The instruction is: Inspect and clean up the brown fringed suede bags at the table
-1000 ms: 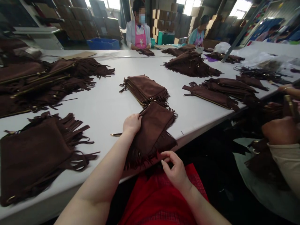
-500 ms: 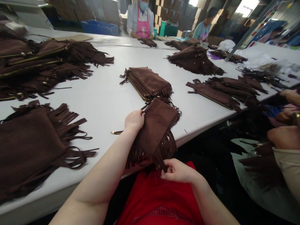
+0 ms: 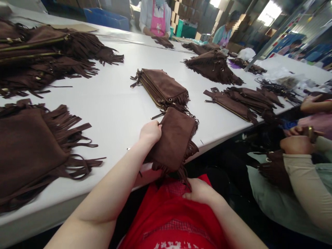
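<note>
A brown fringed bag (image 3: 175, 138) lies over the near edge of the white table, its lower fringe hanging toward my lap. My left hand (image 3: 151, 132) is closed on the bag's left edge. At the bottom of the bag, my right hand (image 3: 198, 189) is closed around strands of its fringe; the fingertips are partly hidden. Just beyond it rests a small stack of brown zippered bags (image 3: 164, 86), their gold zippers facing left and fringe on the right.
Piled brown bags (image 3: 52, 52) cover the far left, and a large fringed bag (image 3: 28, 141) lies at the near left. More bags (image 3: 241, 103) lie on the right. A co-worker's sleeved arm (image 3: 303, 173) is close at right. Another person in a pink apron (image 3: 157, 22) stands across the table (image 3: 111, 93).
The bag's lower part has shifted and spread flatter, and its fringe hangs differently. My right hand has moved slightly right and down. The whole view has tilted a little.
</note>
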Demonstrator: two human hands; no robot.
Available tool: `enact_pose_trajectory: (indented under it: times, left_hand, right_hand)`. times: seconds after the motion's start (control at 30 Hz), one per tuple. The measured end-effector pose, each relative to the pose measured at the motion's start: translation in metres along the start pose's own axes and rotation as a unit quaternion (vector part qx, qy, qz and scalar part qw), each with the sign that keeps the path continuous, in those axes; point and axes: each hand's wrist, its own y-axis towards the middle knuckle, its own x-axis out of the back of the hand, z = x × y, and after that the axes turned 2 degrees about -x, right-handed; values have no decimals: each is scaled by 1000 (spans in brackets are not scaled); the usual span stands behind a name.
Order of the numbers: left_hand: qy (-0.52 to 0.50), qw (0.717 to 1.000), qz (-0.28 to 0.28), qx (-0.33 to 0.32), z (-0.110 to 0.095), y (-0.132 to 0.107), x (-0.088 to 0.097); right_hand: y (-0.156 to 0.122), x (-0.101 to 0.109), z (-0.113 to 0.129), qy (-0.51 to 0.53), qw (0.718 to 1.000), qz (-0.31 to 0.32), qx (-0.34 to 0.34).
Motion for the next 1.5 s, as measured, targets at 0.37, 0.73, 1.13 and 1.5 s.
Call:
enact_pose_trajectory:
  times: [0.37,0.73,1.13,1.5]
  left_hand:
    - [3,1000,-14,3,5,6,-1]
    - [-50,998,-30,-39,10,7,3]
    - [-68,997,-8,-30,14,9,3]
    - [-63,998,3,-24,13,11,3]
  right_hand:
    - [44,-76,-37,-31,995,40,-89]
    - [19,14,3,363,821,-420,131]
    - [-2,-4,46,108,939,-247,211]
    - [-13,6,5,291,925,-208,126]
